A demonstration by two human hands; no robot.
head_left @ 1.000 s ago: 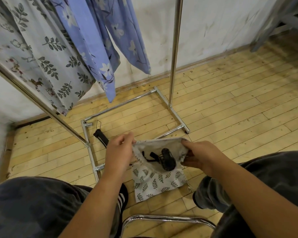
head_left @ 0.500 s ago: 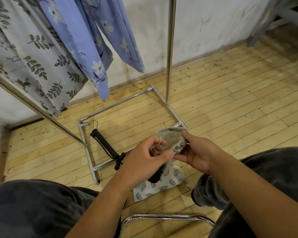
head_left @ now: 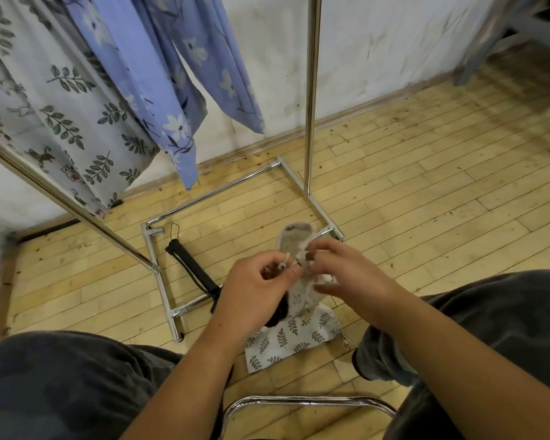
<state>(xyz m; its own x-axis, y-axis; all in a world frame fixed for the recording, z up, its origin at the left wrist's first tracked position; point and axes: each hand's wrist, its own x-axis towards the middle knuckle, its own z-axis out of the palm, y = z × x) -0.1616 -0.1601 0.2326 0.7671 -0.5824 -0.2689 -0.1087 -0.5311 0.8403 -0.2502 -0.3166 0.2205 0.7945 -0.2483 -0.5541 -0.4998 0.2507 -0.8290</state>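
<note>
I hold a small pale drawstring pouch (head_left: pixel 294 241) upright in front of me, above the floor. My left hand (head_left: pixel 254 287) pinches the white cord at the pouch's neck. My right hand (head_left: pixel 343 274) grips the gathered neck from the other side. A dark object (head_left: pixel 278 312) shows under my left hand; whether it is inside the pouch I cannot tell. A second pouch with a leaf print (head_left: pixel 291 339) lies flat on the floor beneath my hands.
A chrome clothes rack (head_left: pixel 308 100) stands ahead, its base frame (head_left: pixel 159 268) on the wooden floor. Leaf-print cloth (head_left: pixel 64 100) and blue floral cloth (head_left: pixel 169 74) hang from it. A black hanger-like object (head_left: pixel 191 265) lies inside the base. A chrome chair rim (head_left: pixel 302 403) sits between my knees.
The pouch was held wide open with a dark object visible inside. My hands came together at its mouth, and the neck is now gathered with the cord pinched.
</note>
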